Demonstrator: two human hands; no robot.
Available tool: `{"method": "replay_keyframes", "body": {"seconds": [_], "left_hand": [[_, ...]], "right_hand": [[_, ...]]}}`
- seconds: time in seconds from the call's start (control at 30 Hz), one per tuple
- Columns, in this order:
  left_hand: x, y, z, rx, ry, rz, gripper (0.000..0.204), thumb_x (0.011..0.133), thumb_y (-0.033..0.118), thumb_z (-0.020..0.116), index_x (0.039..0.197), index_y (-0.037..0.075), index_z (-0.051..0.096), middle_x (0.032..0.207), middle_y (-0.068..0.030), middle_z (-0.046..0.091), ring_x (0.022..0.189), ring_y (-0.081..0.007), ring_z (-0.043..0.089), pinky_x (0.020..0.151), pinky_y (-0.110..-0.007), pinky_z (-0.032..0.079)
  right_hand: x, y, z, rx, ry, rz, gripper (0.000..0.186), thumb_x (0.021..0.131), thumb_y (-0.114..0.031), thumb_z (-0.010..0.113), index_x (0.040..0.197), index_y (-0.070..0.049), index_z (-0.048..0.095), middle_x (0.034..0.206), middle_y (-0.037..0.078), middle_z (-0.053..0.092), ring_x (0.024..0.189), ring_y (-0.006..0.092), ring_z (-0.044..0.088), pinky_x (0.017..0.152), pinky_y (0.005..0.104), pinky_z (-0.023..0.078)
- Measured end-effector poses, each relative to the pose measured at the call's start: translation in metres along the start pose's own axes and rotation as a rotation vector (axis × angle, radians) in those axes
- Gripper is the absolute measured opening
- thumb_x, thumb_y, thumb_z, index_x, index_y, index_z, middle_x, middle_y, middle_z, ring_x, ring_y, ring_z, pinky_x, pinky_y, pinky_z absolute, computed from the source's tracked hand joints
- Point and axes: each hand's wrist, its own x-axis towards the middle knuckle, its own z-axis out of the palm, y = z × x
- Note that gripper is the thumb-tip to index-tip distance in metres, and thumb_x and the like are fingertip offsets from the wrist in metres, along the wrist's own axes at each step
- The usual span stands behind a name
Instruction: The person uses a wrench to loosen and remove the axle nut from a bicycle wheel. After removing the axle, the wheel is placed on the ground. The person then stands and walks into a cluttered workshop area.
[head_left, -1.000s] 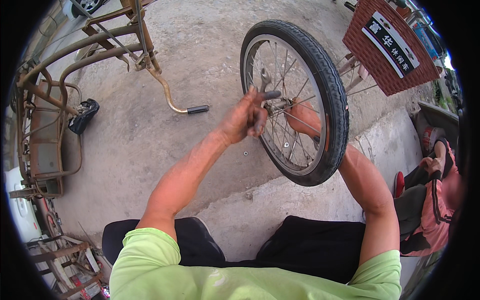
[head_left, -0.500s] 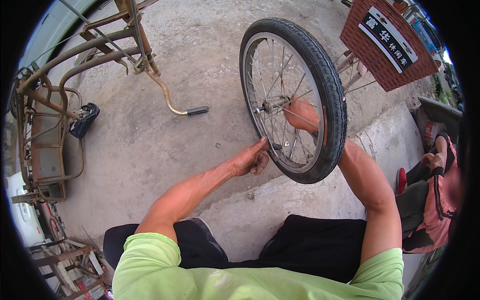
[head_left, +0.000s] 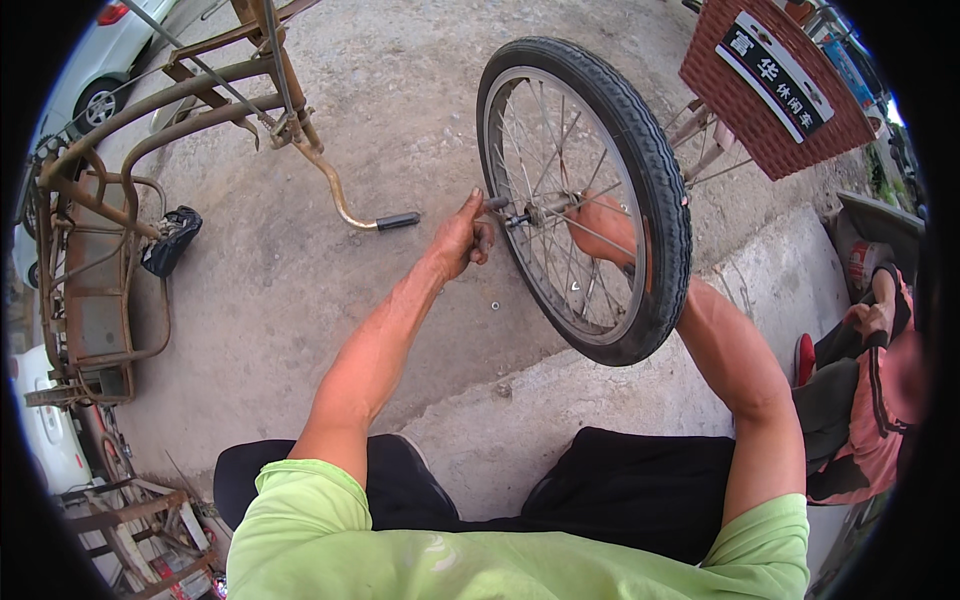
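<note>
Head view showed the bicycle wheel (head_left: 585, 195) standing upright on the concrete ground (head_left: 300, 290), its tyre resting at the edge of a raised concrete slab (head_left: 620, 400) just in front of the person's knees. The left hand (head_left: 462, 240) sat at the near end of the wheel's axle (head_left: 510, 210), fingers closed around the axle tip, thumb raised. The right hand (head_left: 605, 225) reached in behind the spokes on the far side of the hub; whether its fingers gripped anything could not be told through the spokes.

Judged from this, the wheel stood on its tyre alone and was steadied only at the hub, so a hard twist at the axle could have tipped or rolled it off the slab edge. The right hand's fingers lay among the spokes and could have been pinched had the wheel turned. A small nut-like piece (head_left: 493, 305) lay loose on the ground below the wheel and could easily have been lost.

Left of the wheel stood a rusty tricycle frame (head_left: 90, 250), its curved handlebar with a black grip (head_left: 397, 220) pointing toward the wheel. Beyond the wheel sat a red woven basket (head_left: 770, 120). To the wheel's right another person (head_left: 870, 390) sat close by.
</note>
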Motion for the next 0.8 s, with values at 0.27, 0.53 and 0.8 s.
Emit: {"method": "replay_keyframes", "body": {"seconds": [0.27,0.53,0.8], "left_hand": [[-0.052,-0.079,0.052,-0.155,-0.333,-0.248,0.076,0.102,0.074,0.033,0.138,0.011,0.057,0.053,-0.0024,0.048,0.041,-0.0126,0.041,0.045,-0.029,0.038],[-0.087,0.034,0.107,-0.04,-0.555,0.152,0.077,0.105,0.068,0.035,0.145,0.006,0.053,0.057,-0.0026,0.054,0.043,-0.0098,0.048,0.042,-0.023,0.037],[0.002,0.055,-0.002,-0.012,-0.125,0.083,0.071,0.103,0.067,0.043,0.134,0.007,0.062,0.054,-0.0004,0.048,0.041,-0.0106,0.037,0.046,-0.029,0.037]], "right_hand": [[0.016,0.009,0.01,0.028,0.077,-0.026,0.031,0.096,-0.025,0.063,0.09,0.003,0.073,0.088,0.03,0.071,0.086,0.046,0.072,0.076,0.0523,0.056],[0.008,0.007,-0.012,-0.067,-0.177,-0.214,0.036,0.097,-0.025,0.057,0.088,0.008,0.069,0.088,0.035,0.067,0.087,0.049,0.07,0.074,0.0558,0.054],[-0.002,-0.006,-0.005,0.016,-0.032,-0.05,0.036,0.099,-0.027,0.059,0.095,0.007,0.069,0.087,0.033,0.069,0.084,0.0492,0.07,0.074,0.0562,0.054]]}}
